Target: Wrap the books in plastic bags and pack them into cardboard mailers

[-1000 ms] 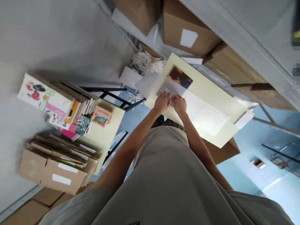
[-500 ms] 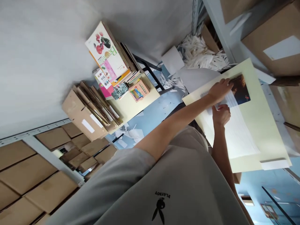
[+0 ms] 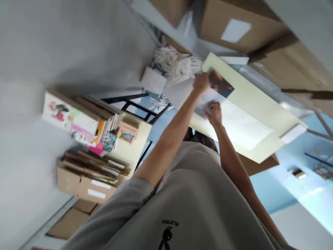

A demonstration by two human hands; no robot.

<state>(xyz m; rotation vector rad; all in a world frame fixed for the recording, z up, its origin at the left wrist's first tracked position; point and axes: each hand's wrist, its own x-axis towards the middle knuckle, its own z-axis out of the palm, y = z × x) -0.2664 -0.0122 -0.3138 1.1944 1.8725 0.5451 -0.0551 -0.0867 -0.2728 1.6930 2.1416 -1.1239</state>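
Observation:
A long translucent white sheet (image 3: 240, 121) with faint lines lies across the pale yellow tabletop (image 3: 265, 102). A dark picture (image 3: 220, 83), perhaps a book cover, rests at its far end, partly covered by the sheet. My left hand (image 3: 201, 82) is blurred and closed at the near corner of the picture and sheet; what is in its fingers is hidden. Closer to me, my right hand (image 3: 214, 113) has its fingers curled on the sheet, with the thumb pointing left. Between the hands, a greyish crumpled part of the sheet shows.
A white block (image 3: 293, 133) lies at the table's right end. Left, a second table (image 3: 132, 147) carries stacked books (image 3: 71, 118), a small pink box (image 3: 127, 132) and a carton of folders (image 3: 69, 178). White paper scraps (image 3: 179, 64) pile behind. Shelved cartons (image 3: 239, 22) stand at upper right.
My view has turned, so the tables and shelves appear rotated and shifted. The left hand's fingers now look more curled. The right hand stays on the sheet.

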